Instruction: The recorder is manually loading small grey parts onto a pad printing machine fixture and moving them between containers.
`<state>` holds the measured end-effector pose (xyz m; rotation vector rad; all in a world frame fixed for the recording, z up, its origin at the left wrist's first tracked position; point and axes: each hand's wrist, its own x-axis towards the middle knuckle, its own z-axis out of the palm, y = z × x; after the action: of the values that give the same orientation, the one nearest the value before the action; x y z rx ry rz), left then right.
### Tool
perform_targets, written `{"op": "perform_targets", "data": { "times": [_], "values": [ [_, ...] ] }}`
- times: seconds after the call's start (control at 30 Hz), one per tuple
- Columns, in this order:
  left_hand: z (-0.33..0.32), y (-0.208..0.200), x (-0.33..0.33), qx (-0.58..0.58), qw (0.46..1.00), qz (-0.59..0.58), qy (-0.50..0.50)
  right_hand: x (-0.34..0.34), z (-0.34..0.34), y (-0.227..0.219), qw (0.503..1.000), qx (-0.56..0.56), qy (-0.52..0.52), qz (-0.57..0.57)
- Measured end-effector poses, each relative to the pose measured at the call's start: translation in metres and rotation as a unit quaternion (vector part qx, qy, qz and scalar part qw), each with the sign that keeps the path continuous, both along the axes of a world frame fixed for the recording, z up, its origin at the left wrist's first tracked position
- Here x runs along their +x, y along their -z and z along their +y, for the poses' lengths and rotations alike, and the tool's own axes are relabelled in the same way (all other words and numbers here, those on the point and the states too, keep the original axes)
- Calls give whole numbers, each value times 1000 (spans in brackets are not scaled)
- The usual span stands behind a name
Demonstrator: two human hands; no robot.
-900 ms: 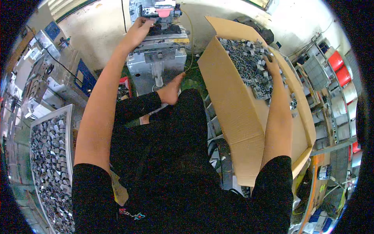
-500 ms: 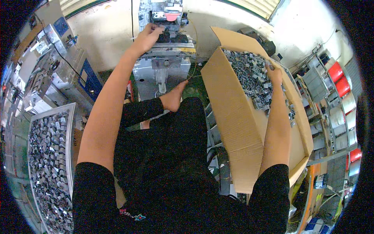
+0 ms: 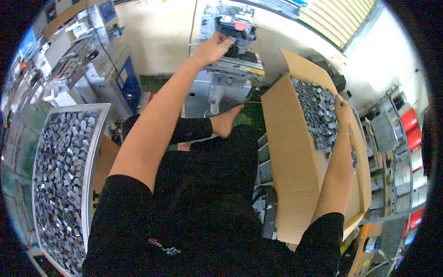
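Note:
My left hand (image 3: pixel 214 48) reaches forward to a grey metal press-like machine (image 3: pixel 230 64). Its fingers are pinched together near the red piece (image 3: pixel 240 26) on the machine's upper part. A thin pale rod (image 3: pixel 193 45) sticks out beside that hand; what the fingertips hold is too small to make out. Over to the right, my right hand (image 3: pixel 342 111) is at the far right part of a large open cardboard box (image 3: pixel 290 157), by a heap of small grey metal parts (image 3: pixel 316 113). Its fingers are curled, and anything inside them is hidden.
A pale-rimmed tray (image 3: pixel 95 152) full of small grey metal pieces stands at my left. Behind it is a grey and blue machine cabinet (image 3: pixel 127 81). Shelving with red and white containers (image 3: pixel 410 127) lines the right. My bare foot (image 3: pixel 226 122) is below the machine.
The whole view has shifted, so the machine and box appear farther right and lower. My left hand stays at the machine, and my right hand is still at the heap's right side.

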<state>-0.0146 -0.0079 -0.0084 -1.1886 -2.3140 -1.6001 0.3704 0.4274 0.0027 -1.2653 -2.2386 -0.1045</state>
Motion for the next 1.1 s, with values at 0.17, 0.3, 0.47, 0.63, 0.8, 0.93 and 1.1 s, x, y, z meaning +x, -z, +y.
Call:
{"op": "perform_targets", "data": {
  "times": [0.17, 0.3, 0.47, 0.63, 0.8, 0.93, 1.1],
  "values": [
    [-7, -4, 8, 2, 999, -33, 11, -10, 6, 9, 998, 22, -20, 54],
    [-8, -4, 2, 24, 999, -29, 5, -37, 12, -8, 955, -84, -196, 209],
    [-25, -9, 24, 74, 997, 2, -32, -102, -34, -20, 853, -129, -372, 344],
    [-116, 22, 54, 215, 974, 17, -64, -159, -140, -3, 866, -52, -466, 173],
    [-249, 57, 96, 102, 991, -60, -68, -149, -220, 35, 879, 41, -474, -1],
    [-345, 65, 118, -71, 984, 24, -163, -162, -190, 45, 839, 86, -538, -5],
    [-452, 51, 129, -177, 943, 10, -281, -162, -172, 65, 859, 28, -512, -8]
  ]
}}
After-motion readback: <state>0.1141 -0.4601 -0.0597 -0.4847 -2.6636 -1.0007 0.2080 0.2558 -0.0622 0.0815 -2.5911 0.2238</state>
